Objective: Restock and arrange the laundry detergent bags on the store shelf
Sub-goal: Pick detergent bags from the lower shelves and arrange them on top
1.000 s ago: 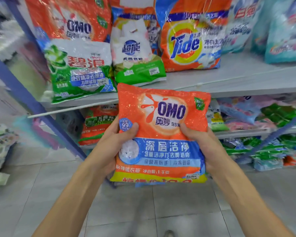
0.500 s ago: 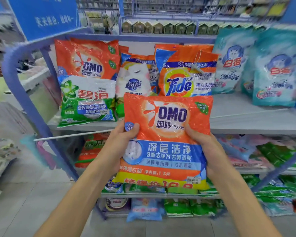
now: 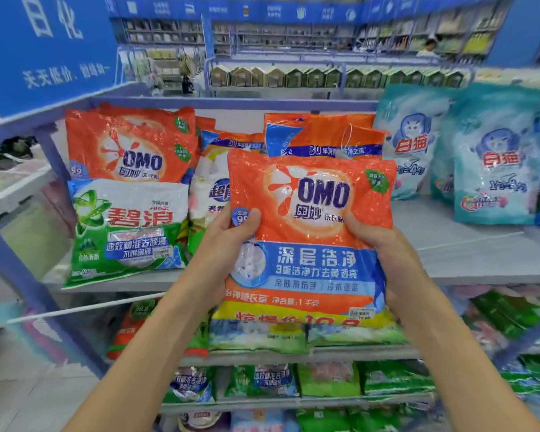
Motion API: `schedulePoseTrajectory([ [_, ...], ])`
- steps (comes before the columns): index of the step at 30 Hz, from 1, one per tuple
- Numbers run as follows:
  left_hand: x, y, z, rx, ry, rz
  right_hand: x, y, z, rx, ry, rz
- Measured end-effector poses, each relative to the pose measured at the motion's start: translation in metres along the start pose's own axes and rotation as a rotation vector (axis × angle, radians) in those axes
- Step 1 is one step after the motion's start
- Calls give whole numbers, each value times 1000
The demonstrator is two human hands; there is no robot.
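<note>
- Two hands show in my head view. My left hand (image 3: 228, 244) grips the left edge of the orange OMO bag (image 3: 312, 232), with the thumb on the front and the fingers curled behind.
- My right hand (image 3: 384, 254) grips the right edge the same way.
- The bag is upright in the air, in front of the top shelf (image 3: 468, 254).
- A round clear window (image 3: 250, 263) low on the bag shows white powder inside.
- On the left, a green and white bag (image 3: 128, 232) leans on a second OMO bag (image 3: 131, 145).
- A big orange bag (image 3: 325, 132) stands behind mine. Teal bags (image 3: 496, 176) stand on the right.
- Bare shelf lies open between my bag and the teal bags.
- A blue post (image 3: 22, 275) edges the left side.
</note>
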State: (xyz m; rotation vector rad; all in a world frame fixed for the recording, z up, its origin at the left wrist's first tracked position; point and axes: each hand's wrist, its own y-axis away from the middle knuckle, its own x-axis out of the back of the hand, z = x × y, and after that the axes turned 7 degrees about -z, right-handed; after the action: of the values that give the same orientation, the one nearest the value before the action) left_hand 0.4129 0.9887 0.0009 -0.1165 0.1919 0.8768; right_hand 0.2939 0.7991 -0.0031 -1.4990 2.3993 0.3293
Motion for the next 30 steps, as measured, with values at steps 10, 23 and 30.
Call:
schedulePoseTrajectory([
  [10,-33,-97,26,-304,-153,-103,19,-83,-68,323,235,163],
  [23,-55,-134,-40,-175,-90,-8,85,-136,-26,78,137,61],
  [30,-65,-133,-46,-133,-73,81,94,-129,-28,66,150,37],
])
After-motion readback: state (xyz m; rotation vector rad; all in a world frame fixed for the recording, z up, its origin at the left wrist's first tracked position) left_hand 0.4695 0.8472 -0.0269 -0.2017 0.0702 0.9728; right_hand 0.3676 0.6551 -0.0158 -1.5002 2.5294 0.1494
